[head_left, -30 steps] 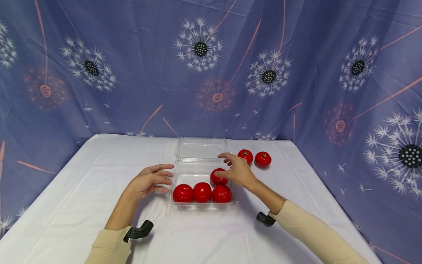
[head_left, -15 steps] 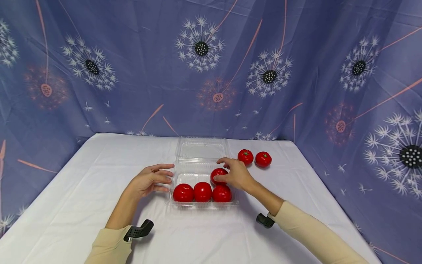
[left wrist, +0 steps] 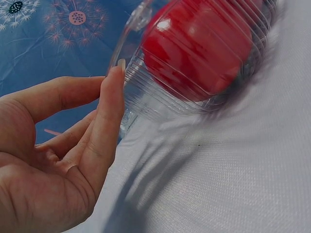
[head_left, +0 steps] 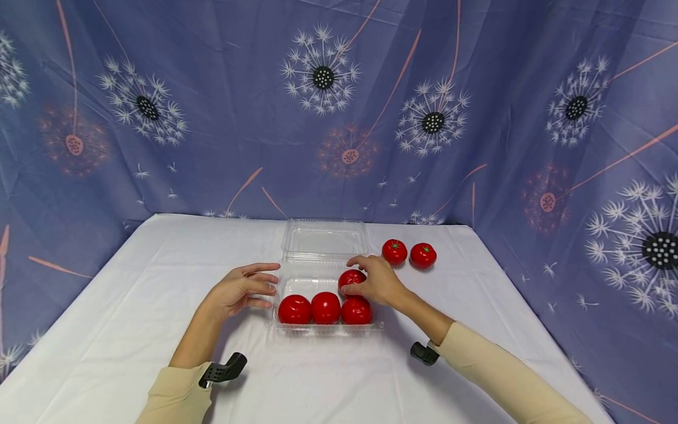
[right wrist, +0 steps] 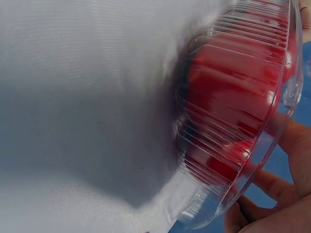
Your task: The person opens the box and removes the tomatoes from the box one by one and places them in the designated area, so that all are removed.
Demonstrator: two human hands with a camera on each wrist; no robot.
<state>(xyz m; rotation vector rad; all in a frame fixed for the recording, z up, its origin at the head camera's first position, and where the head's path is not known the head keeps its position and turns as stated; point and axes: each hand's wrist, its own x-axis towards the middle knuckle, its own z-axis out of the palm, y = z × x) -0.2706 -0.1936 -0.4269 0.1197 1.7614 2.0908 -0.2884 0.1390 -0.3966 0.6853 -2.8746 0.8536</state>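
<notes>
- On the white table (head_left: 132,306): clear clamshell box (head_left: 318,282), lid (head_left: 324,238) folded open toward the far side.
- Front row of the box: three tomatoes (head_left: 325,308) side by side, touching.
- Fourth tomato (head_left: 351,278) sits behind the rightmost of the row, in the box's back right corner.
- Right hand (head_left: 377,281) is on that fourth tomato: fingers curled over its top and right side, thumb at its near left. Looks like a grip, tomato seated in the box.
- Right wrist view: box wall (right wrist: 233,141) seen from outside with red fruit behind the ribbed plastic; fingers (right wrist: 291,141) show at the rim, heavily blurred.
- Left hand (head_left: 241,290) sits just left of the box, palm facing it, fingers straight and slightly spread, holding nothing.
- Left wrist view: fingertip (left wrist: 115,77) touches the box's outer wall (left wrist: 146,97), with a tomato (left wrist: 199,48) right behind the plastic.
- Two loose tomatoes (head_left: 409,254) lie on the table to the right of the lid, just beside each other, well apart from both hands.
- Backdrop: blue cloth (head_left: 212,118) with dandelion print.
</notes>
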